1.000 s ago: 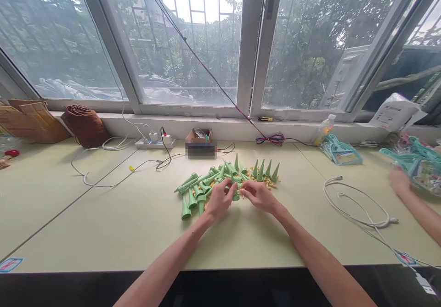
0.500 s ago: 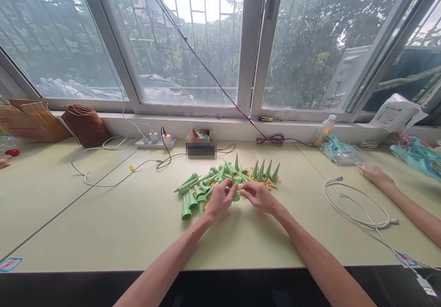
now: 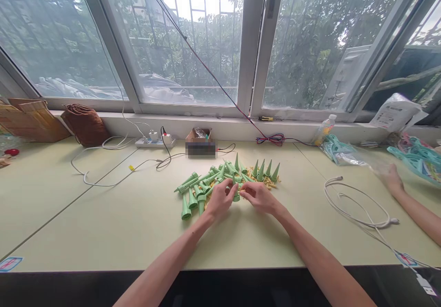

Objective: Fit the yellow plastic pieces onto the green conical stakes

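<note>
My left hand (image 3: pixel 222 197) is closed around a green plastic cone spike (image 3: pixel 236 197), which stands point up with its wide collar low. Close by on the right, my right hand (image 3: pixel 257 196) pinches a small yellow piece (image 3: pixel 242 189) against the side of that spike; the fingers partly cover it. Behind and left of my hands lies a pile of similar green cone spikes (image 3: pixel 193 200). Small yellow pieces (image 3: pixel 273 185) are scattered among them. Several spikes (image 3: pixel 261 171) stand upright at the pile's right end.
At the right, another person's hand (image 3: pixel 393 181) holds clear plastic near packed teal hangers (image 3: pixel 336 151). A coiled white cable (image 3: pixel 327 197) lies between us. Behind the pile sit a small box (image 3: pixel 200 135) and a power strip (image 3: pixel 144 143). A brown pouch (image 3: pixel 85 125) stands at left.
My hands stay almost in place at the green spike. The other person's hand has moved right, drawing clear plastic along with it.
</note>
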A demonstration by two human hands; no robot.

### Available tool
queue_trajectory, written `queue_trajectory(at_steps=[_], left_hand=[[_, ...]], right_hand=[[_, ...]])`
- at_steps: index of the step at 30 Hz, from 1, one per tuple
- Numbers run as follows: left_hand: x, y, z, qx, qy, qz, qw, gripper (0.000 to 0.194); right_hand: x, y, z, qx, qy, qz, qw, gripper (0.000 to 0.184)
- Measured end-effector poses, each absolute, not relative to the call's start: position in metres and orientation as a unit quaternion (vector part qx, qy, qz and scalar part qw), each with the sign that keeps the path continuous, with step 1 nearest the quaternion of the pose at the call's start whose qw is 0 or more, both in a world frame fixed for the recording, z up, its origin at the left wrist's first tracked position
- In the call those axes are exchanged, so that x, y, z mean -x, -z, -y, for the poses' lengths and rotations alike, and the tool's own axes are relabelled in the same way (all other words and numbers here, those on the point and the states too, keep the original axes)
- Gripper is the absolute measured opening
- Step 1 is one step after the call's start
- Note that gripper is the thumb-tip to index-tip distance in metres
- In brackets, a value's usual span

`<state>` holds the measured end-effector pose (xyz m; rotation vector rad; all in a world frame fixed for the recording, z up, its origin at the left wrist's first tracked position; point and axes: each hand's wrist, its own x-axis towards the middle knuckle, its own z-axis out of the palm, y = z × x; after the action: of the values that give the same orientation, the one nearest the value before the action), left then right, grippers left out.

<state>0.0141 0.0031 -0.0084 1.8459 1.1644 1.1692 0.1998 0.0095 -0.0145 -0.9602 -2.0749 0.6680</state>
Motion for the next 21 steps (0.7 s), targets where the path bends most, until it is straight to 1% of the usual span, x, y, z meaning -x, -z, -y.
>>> queue_trajectory(at_steps=[16, 21], left_hand=[[-0.0132, 0.0118, -0.0041, -0.713, -0.435, -0.444, 0.324, 0.035], [-0.0126, 0.014, -0.0052, -0.724, -0.424, -0.444, 0.314, 0.035]], right_hand=[[-0.1992, 0.0122, -0.0086, 0.388, -0.267, 0.809, 0.352, 0.034], [-0.1995, 0.0121, -0.0079, 0.381, -0.272, 0.809, 0.355, 0.025]])
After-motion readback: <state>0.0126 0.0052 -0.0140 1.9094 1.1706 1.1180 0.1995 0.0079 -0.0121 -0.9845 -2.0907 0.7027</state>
